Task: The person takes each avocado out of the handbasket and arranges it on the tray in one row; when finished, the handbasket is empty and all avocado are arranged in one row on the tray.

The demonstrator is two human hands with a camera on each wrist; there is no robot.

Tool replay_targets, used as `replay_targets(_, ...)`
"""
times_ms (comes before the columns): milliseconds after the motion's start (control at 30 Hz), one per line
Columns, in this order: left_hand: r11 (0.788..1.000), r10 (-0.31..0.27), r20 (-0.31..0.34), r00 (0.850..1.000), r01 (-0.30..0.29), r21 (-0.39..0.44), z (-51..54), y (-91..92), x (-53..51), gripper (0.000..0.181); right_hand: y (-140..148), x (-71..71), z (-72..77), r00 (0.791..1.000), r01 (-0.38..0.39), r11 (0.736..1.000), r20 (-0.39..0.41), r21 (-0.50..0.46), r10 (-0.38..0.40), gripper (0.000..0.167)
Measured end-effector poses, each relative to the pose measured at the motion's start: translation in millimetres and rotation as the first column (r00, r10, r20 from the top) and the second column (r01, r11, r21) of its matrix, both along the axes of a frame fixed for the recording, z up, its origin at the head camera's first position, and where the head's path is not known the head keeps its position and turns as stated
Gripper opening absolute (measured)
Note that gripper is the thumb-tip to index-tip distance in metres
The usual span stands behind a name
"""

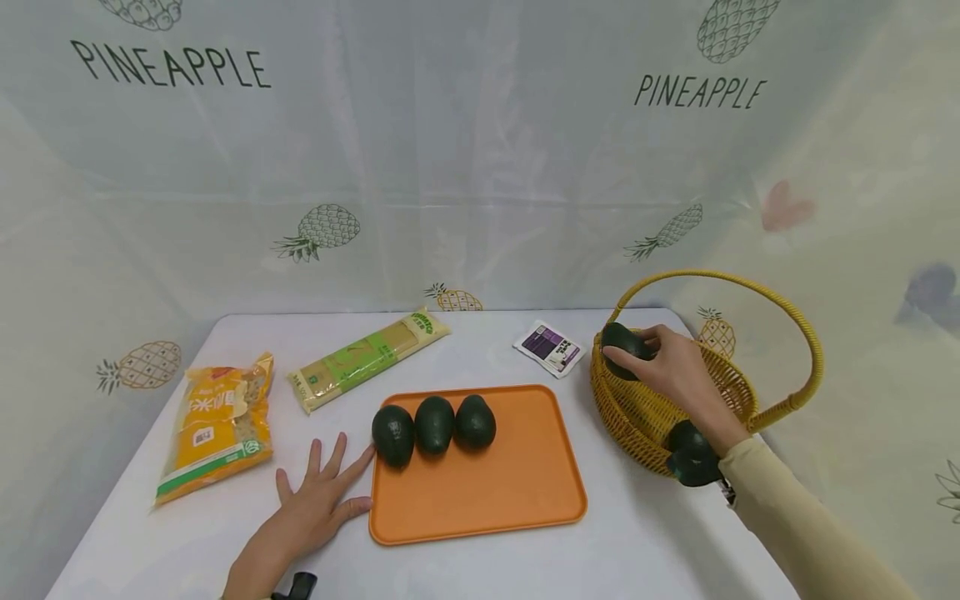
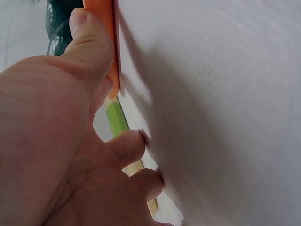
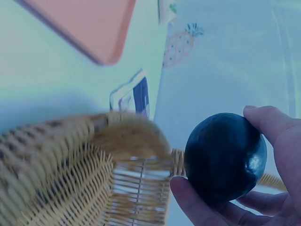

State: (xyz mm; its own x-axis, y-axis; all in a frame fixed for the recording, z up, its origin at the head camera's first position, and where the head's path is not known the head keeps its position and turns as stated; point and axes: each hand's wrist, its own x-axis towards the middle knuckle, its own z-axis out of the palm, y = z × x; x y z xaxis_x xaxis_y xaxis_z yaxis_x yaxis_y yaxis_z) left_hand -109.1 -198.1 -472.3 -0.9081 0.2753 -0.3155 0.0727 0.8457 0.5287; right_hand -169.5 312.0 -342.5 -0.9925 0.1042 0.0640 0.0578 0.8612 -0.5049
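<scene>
My right hand [image 1: 675,362] grips a dark green avocado [image 1: 622,350] at the left rim of a yellow wicker basket [image 1: 626,425]. In the right wrist view, fingers and thumb clasp that avocado [image 3: 225,157] beside the woven basket wall [image 3: 51,165]. Three more avocados sit in a row along the back left of an orange tray [image 1: 480,500]: a left one [image 1: 393,435], a middle one [image 1: 434,425] and a right one [image 1: 475,422]. With fingers spread, my left hand [image 1: 311,508] rests on the table and touches the tray's left edge.
A yellow food bag [image 1: 217,425] lies at the left, and a long green-labelled packet [image 1: 367,358] behind the tray. A small purple-and-white sachet [image 1: 551,347] is left of the basket, whose handle [image 1: 810,333] arches up. Dark shapes [image 1: 690,454] by the right wrist are unclear.
</scene>
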Motion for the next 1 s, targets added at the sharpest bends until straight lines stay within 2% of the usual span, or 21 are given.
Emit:
replay_targets(233, 1.0, 0.0, 0.004, 1.0, 0.0, 0.006, -1.1, -0.4, -0.6, 0.085, -15.8, 1.2, -0.5, 1.0, -0.023, 1.0, -0.018, 0.005, 0.023, 0.087)
replay_targets(600, 1.0, -0.004, 0.007, 1.0, 0.004, 0.021, -0.4, -1.4, 0.2, 0.085, -32.3, 1.3, -5.0, 0.999, -0.051, 0.999, -0.001, -0.019, 0.051, 0.085)
replay_targets(867, 1.0, -0.004, 0.01, 1.0, 0.003, 0.017, 0.3, -0.6, 0.6, 0.084, -48.4, 1.6, -11.3, 0.994, -0.112, 0.993, -0.019, -0.028, 0.112, 0.067)
replay_targets(1000, 1.0, -0.005, 0.005, 1.0, 0.005, 0.015, 0.5, -0.7, 0.8, 0.084, -58.6, 2.7, -12.3, 0.993, -0.119, 0.992, -0.013, -0.037, 0.118, 0.064)
